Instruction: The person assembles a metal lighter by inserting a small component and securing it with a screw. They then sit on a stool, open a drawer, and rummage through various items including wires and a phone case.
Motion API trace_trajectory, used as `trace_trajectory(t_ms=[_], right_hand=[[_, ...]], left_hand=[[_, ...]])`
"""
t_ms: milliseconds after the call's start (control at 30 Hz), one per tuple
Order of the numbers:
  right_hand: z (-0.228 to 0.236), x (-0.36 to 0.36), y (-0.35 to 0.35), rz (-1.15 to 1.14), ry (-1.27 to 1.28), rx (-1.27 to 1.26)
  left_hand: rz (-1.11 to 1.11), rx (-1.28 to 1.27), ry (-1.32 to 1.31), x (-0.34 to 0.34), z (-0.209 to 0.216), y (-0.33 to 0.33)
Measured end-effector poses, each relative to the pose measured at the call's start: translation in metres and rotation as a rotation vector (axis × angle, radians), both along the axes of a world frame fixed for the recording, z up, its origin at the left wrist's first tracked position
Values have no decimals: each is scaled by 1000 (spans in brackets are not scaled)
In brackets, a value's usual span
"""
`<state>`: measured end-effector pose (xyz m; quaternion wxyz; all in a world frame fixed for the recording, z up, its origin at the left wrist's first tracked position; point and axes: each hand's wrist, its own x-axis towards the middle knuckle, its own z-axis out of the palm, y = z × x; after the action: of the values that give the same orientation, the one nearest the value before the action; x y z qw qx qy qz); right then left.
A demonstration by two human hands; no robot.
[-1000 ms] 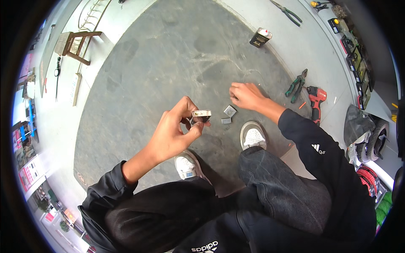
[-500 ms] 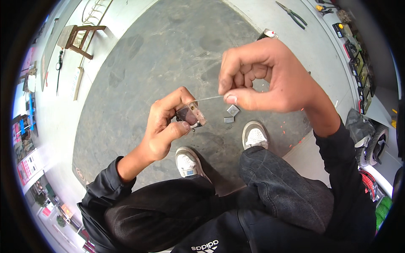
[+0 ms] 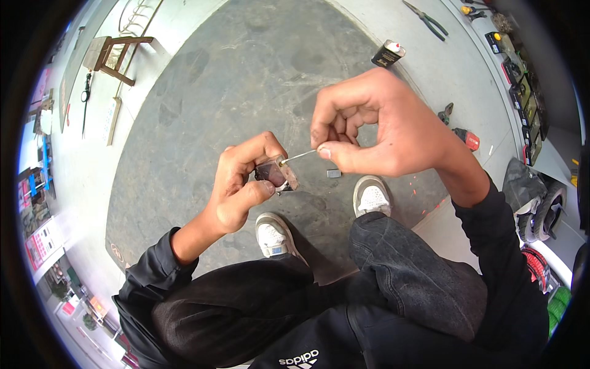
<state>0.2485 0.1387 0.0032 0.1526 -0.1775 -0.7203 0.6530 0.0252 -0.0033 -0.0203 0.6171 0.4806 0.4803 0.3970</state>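
Observation:
Between the thumb and fingers of my left hand is a small, dark, box-shaped part with a worn brownish side and a brass-coloured hole near its upper corner. My right hand, to the right of it, pinches the end of a thin metal rod between thumb and forefinger; its other fingers are curled in. The rod's far tip meets the brass-coloured hole. How deep it sits, I cannot tell. Below my right hand a small grey block lies on the dark mat.
A black can with a red-tipped white cap stands at the mat's right edge. Pliers lie beyond it on the pale floor. A red-and-black tool shows beside my right wrist. A wooden stool stands far left.
My right hand has moved left and slightly down, bringing the rod's tip to the brass-coloured hole. The can has come into view, while a second small block is now hidden.

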Motion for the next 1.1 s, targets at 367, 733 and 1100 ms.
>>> trace_trajectory(t_ms=[367, 733, 1100], right_hand=[[-4, -3, -1, 22, 6, 62], [-6, -4, 2, 24, 29, 196], [-2, -9, 3, 1, 107, 317]], left_hand=[[15, 25, 1, 0, 0, -2], [-5, -2, 63, 2, 5, -1], [34, -53, 115, 4, 2, 0]])
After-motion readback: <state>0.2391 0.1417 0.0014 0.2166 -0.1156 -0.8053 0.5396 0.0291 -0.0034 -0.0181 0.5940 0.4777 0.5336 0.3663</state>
